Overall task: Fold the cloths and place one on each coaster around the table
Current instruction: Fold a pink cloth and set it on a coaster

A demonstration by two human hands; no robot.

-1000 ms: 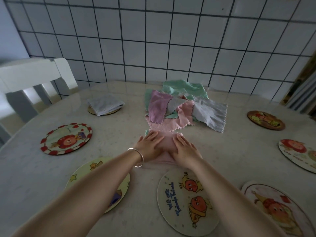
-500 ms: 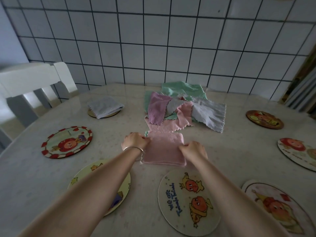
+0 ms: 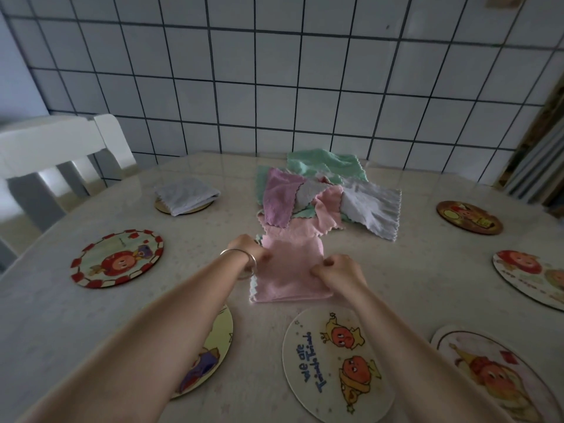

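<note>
currently, head view: both hands work a folded pink cloth (image 3: 288, 271) lying flat on the table (image 3: 412, 264), just beyond the "we are" coaster (image 3: 337, 364). left hand (image 3: 248, 248) (bracelet on wrist) pinches the cloth's left edge w/ curled fingers; right hand (image 3: 340, 271) pinches the right edge, fingers curled too. unfolded cloth pile (image 3: 323, 196) (green, purple, pink, grey) sits just behind, touching the pink cloth's far edge. folded grey cloth (image 3: 186, 195) rests on a far-left coaster (image 3: 183, 209). red-rimmed coaster (image 3: 117, 259) lies left, bare. white chair (image 3: 45, 157) stands at the table's left side.
</note>
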